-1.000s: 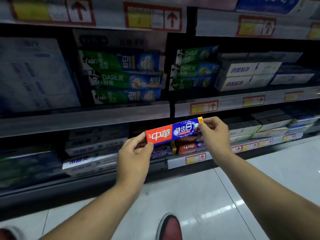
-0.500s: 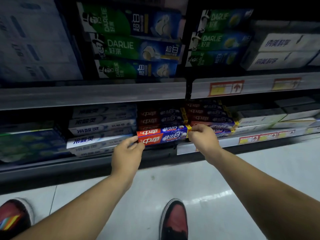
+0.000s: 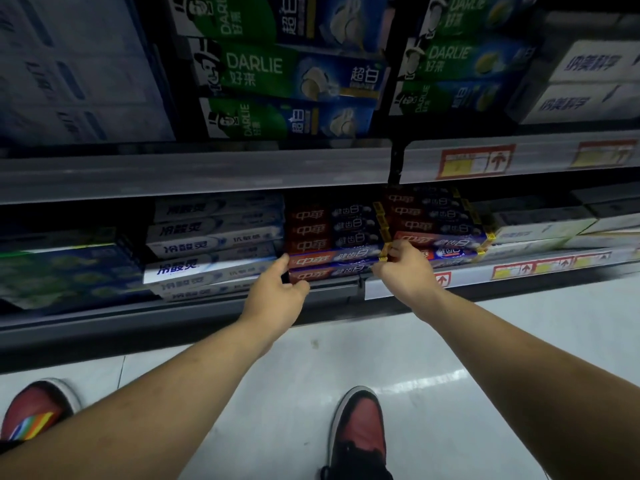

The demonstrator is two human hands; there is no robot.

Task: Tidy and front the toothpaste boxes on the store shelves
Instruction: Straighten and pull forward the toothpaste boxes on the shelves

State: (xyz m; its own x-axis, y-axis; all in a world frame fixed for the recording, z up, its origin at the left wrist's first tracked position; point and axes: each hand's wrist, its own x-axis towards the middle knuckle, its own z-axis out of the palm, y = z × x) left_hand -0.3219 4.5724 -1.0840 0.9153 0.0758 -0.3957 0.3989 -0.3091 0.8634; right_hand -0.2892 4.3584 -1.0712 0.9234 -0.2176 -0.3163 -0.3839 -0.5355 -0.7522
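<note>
Toothpaste box (image 3: 332, 260): red and blue with a yellow right end. It lies flat and lengthwise, printed face outward, at the front of the lower shelf (image 3: 464, 277).
Position in stack: it rests on one like box, with the red-and-blue stack (image 3: 329, 230) rising above it in shadow.
Right hand (image 3: 407, 271): fingers are curled at the yellow end of the toothpaste box and pinch it. The forearm reaches in from the lower right.
Left hand (image 3: 277, 292): the index finger is stretched out to touch the left end of the toothpaste box. The thumb lies lower, by the box beneath. The other fingers are hidden, so it cannot be told whether this hand grips.
Second stack (image 3: 436, 216): the same red-and-blue boxes stand just beside the first stack on its right, partly behind the right hand.
White boxes (image 3: 214, 244): these are stacked just left of the red-and-blue stack, and one lower box juts forward and catches the light.
Blue-green packs (image 3: 62, 271): these sit at the far left of the lower shelf and are blurred.
Green boxes (image 3: 287, 74): these are stacked on the shelf above, faces outward, marked DARLIE.
Price tag (image 3: 474, 161): red-framed with an upward arrow, it is on the edge of the upper shelf.
Floor (image 3: 346, 341): pale glossy tiles.
Shoes (image 3: 360, 427): red and black, one below each forearm.
</note>
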